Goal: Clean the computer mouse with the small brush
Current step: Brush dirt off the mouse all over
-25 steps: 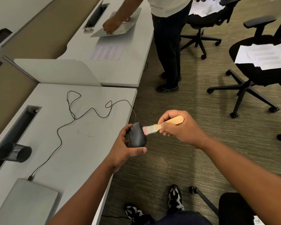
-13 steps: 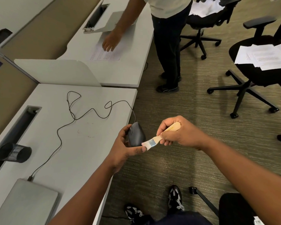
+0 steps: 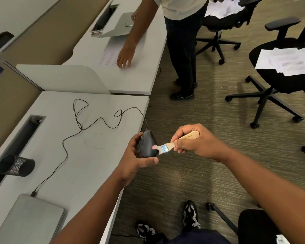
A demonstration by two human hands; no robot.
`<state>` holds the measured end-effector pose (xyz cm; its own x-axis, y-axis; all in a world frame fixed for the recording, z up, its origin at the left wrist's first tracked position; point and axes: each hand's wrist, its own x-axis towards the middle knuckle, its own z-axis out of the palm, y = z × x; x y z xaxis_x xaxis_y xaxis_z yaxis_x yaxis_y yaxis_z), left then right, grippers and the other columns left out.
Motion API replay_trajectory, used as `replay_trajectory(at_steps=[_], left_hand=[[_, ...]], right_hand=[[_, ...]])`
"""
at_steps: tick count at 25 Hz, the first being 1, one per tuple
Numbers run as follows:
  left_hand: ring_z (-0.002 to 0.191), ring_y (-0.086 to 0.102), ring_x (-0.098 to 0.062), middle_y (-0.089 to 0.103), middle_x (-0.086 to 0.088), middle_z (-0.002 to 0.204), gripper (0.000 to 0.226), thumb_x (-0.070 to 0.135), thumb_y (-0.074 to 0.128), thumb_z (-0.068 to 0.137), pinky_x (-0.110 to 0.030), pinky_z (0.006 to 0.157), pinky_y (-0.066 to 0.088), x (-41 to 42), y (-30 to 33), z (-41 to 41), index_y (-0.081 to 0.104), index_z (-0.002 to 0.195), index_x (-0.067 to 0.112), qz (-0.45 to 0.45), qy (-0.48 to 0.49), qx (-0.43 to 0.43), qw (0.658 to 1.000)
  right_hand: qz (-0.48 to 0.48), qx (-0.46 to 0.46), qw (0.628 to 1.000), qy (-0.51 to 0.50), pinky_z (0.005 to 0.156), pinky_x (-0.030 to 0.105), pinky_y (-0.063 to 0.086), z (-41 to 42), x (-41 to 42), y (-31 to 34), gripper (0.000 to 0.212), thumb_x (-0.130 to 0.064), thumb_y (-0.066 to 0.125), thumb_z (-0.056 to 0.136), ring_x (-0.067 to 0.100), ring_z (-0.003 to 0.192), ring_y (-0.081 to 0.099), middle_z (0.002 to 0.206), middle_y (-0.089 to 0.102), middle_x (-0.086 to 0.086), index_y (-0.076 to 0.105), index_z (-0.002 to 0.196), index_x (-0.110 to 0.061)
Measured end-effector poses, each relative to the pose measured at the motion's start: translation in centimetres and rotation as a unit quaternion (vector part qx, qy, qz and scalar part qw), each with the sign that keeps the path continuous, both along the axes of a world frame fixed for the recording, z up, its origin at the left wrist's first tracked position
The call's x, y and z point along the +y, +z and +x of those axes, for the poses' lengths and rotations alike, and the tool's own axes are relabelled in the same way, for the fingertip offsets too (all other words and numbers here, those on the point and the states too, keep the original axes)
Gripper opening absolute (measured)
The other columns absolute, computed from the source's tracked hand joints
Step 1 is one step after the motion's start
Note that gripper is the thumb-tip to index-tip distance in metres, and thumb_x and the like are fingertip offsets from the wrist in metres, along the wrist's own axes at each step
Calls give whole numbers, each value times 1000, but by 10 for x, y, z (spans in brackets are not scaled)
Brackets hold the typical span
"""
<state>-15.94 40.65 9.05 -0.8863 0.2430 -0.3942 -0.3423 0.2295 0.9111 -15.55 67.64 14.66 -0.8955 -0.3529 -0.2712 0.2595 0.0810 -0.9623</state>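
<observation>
Black mouse point(image 3: 147, 144) sits centre frame, gripped by the left hand point(image 3: 136, 159) past the desk point(image 3: 88, 155) edge. Right hand point(image 3: 195, 143) pinches the brush point(image 3: 176, 142); its bristles, off the lower edge half a second ago, now touch the mouse's side, so another stroke begins.

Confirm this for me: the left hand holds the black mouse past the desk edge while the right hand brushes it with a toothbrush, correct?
Not quite. In the head view the right hand grips a small wooden-handled paintbrush, not a toothbrush. Otherwise right: the left hand holds the black mouse past the desk edge.
</observation>
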Motion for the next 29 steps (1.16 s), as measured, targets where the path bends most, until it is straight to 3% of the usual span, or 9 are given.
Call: replay_trajectory(at_steps=[3,5,8,13,19,23,26,29], left_hand=[[135,50,-17,44,13,151,109,29,98,59,-36,102,59,1,2,-1,40,151,42,-9,-10,3,1000],[133,51,-15,43,13,151,111,25,97,60,-30,97,60,3,5,-1,37,152,41,-3,-27,-5,1000],[134,51,-18,42,11,151,114,21,98,61,-36,102,59,3,6,-2,35,155,40,-1,-57,-15,998],[134,52,-19,45,10,149,110,9,98,67,-33,97,60,3,9,-2,36,154,39,14,-74,-29,997],[131,56,-14,43,13,152,116,10,99,65,-29,95,59,5,13,0,33,155,40,-6,-128,-26,991],[125,60,-6,43,15,152,113,3,95,69,-25,93,58,6,9,3,33,153,43,-21,-138,-18,990],[126,58,-13,42,17,149,112,2,97,68,-25,91,59,7,7,3,34,150,46,-40,-134,-4,990],[129,54,-8,40,17,150,118,9,100,66,-21,90,58,10,7,3,30,155,42,-77,-138,25,987]], right_hand=[[15,-7,999,31,64,28,57,0,1,3,6,1,70,91,22,71,68,83,77,20,75,92,-2],[0,9,999,-48,61,30,54,-3,-1,2,11,3,67,92,20,66,66,78,76,16,74,89,-5],[-25,13,991,-133,63,32,53,-10,-3,-1,12,-1,69,93,20,71,66,82,76,18,76,92,-10],[-30,-25,991,-128,68,33,55,-13,-5,-7,12,0,73,91,24,77,67,95,74,28,78,98,-9],[-2,-2,989,-147,71,28,59,-14,-7,-21,14,-3,72,93,22,83,69,95,77,20,78,101,-13],[-77,-3,985,-157,72,28,56,-12,-4,-21,12,-7,79,87,19,78,63,84,72,11,79,98,-12],[-138,-40,981,-132,69,26,53,-11,-1,-17,12,-10,78,87,17,74,62,82,70,10,77,97,-5],[-69,-41,994,-77,67,27,52,-10,-3,-13,9,-2,68,95,18,75,63,83,72,11,74,101,-1]])
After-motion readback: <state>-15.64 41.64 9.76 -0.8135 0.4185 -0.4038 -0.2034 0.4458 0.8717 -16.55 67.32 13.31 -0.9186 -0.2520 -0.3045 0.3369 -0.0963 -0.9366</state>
